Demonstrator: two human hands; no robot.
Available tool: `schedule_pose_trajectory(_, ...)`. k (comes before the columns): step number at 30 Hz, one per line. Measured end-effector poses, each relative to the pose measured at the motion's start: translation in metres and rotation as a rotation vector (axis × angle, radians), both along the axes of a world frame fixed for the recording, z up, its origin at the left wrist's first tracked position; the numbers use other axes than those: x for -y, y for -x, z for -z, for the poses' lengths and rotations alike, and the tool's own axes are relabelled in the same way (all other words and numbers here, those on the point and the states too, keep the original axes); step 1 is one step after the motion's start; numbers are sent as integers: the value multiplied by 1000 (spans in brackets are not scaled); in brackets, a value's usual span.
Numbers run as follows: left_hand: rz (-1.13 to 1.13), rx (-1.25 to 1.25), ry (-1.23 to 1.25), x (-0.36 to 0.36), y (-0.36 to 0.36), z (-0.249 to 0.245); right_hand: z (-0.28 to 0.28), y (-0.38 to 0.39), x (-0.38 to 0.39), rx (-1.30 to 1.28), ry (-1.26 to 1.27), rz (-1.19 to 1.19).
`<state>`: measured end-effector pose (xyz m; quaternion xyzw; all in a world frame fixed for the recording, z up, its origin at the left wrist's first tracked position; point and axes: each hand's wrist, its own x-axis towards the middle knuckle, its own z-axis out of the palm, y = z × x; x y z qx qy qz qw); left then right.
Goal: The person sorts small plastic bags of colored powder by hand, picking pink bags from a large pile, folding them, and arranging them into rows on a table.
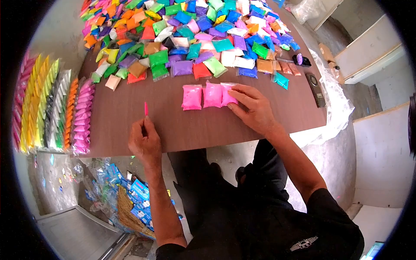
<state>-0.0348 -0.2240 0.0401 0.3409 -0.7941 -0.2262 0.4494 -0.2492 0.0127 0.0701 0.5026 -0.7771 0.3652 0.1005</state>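
Three pink powder packets lie side by side on the brown table point(173, 125): the left packet point(192, 97), the middle packet point(212, 94) and the right packet point(227, 93). My right hand point(253, 108) rests flat on the right packet, fingers spread over it. My left hand point(145, 141) is near the table's front edge and pinches a thin pink strip point(146, 108) that stands upright. The left hand is well apart from the packets.
A large heap of coloured packets point(190, 34) covers the far half of the table. Sorted rows of packets point(52, 104) stand at the left edge. A dark flat device point(316, 89) and clear plastic point(338, 108) lie at the right. Blue packages point(138, 199) lie on the floor.
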Motion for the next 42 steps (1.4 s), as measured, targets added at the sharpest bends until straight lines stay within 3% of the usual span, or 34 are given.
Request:
schedule_pose_trajectory(20, -23, 8, 6, 1, -1, 1, 4, -9, 4, 47, 67, 19)
schedule_pose_trajectory(23, -33, -2, 13, 1, -1, 1, -5, -11, 4, 6, -24, 76)
schedule_pose_trajectory(25, -35, -5, 24, 2, -1, 3, -11, -10, 6, -216, -14, 70)
schedule_pose_trajectory(28, -35, -10, 35, 1, 0, 2, -21, -10, 17, -283, -59, 18)
schedule_pose_trajectory(42, -14, -44, 20, 3, -2, 5, -6, -11, 37, -400, -113, -5)
